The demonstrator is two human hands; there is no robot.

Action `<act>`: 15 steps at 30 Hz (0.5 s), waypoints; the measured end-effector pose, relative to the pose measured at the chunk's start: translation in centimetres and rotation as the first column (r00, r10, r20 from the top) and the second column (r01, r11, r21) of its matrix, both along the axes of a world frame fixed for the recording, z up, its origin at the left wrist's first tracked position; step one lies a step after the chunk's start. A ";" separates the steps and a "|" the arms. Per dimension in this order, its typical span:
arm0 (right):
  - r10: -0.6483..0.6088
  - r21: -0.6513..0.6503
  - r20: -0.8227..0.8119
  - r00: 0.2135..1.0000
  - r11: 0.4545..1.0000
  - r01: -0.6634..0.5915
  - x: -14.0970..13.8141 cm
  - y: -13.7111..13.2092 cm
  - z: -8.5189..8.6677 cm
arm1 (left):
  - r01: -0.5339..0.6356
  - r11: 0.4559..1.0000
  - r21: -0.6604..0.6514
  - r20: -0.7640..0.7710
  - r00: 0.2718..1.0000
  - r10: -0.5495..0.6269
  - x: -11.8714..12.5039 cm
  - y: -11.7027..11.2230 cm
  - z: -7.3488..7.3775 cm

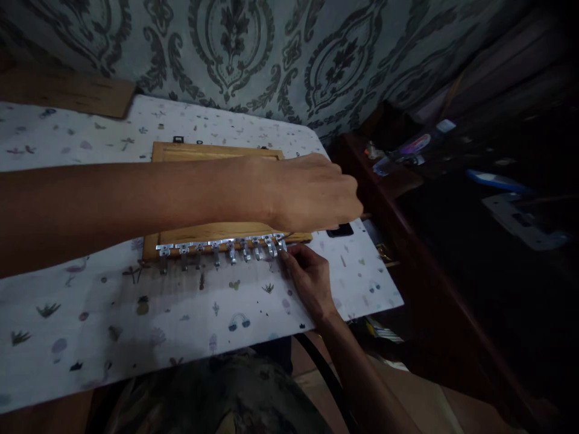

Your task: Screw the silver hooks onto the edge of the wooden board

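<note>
Wooden hook rack (212,232) lies flat mid-table on the printed tablecloth (136,325), its far edge towards the patterned wall. A row of metal hooks (217,247) runs along its near edge, left end to right end, all looking seated, with no gap visible in the line. The left hand (312,193) reaches across from the left and sits over the rack's right end, fingers curled down and together; can't tell if it grips anything. The right hand (310,280) comes in from near right, fingertips bunched against the rightmost hook (281,243); pinching or just touching is unclear. Judged progress: late stage, row appears filled, work is at the last hook on the right. A small black object (339,230) lies just right of the rack. A plastic bottle (409,149) rests on the dark cabinet far right.
</note>
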State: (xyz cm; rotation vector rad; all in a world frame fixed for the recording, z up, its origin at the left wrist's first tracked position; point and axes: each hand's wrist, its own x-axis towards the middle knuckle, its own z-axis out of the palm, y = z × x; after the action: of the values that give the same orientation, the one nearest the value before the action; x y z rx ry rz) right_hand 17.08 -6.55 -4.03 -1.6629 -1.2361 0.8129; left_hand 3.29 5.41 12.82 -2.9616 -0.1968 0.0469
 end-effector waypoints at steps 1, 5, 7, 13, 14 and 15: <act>0.001 0.001 -0.004 1.000 1.000 -0.001 0.0 0.0 0.0 | 0.002 1.000 0.006 -0.005 1.000 -0.002 -0.2 0.0 0.0; 0.012 0.014 0.000 1.000 1.000 -0.012 0.0 0.0 0.0 | 0.079 0.996 0.032 -0.061 0.995 -0.077 -0.5 -0.2 0.1; 0.020 0.016 0.007 1.000 1.000 -0.020 0.1 0.0 -0.1 | 0.083 0.996 0.034 -0.114 0.990 -0.079 -0.5 -0.4 0.4; 0.026 0.019 0.029 0.999 0.999 -0.026 0.1 0.0 0.0 | 0.045 0.998 0.043 -0.119 0.992 -0.040 0.0 -0.3 1.0; 0.027 0.020 0.032 0.999 0.999 -0.028 0.1 0.0 0.0 | 0.046 0.998 0.035 -0.101 0.994 -0.042 0.0 -0.1 0.9; 0.027 0.021 0.035 0.999 0.999 -0.028 0.1 0.0 0.0 | 0.048 0.998 0.031 -0.085 0.995 -0.045 0.1 0.1 0.8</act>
State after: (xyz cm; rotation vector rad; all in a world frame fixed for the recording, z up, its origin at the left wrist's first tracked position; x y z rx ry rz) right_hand 17.19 -6.55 -4.05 -1.6519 -1.2898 0.7875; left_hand 3.38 5.52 13.62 -2.9224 -0.1159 0.1600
